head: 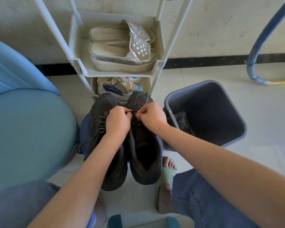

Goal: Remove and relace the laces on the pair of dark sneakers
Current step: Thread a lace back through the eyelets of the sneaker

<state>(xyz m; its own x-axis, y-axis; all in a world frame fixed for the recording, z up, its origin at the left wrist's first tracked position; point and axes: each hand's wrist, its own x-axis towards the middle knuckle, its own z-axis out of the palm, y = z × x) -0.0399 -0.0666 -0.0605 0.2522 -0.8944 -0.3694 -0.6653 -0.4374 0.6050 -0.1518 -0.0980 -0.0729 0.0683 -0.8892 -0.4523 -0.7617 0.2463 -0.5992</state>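
Two dark sneakers stand side by side on a small blue stool, toes pointing away from me. The left sneaker [103, 111] is laced, and a grey lace end [89, 140] trails off its left side. The right sneaker [145, 150] gapes wide, with a lace only near its toe. My left hand [117, 121] and my right hand [152, 116] meet over the front eyelets of the right sneaker. Each hand pinches the thin dark lace [133, 111] between finger and thumb.
A white shoe rack [120, 74] stands right behind the sneakers, holding silver platform sandals [122, 51] and glittery trainers [120, 87]. A grey bin [204, 112] sits to the right, a teal seat [26, 129] to the left. My sandalled foot [167, 178] is beside the right sneaker.
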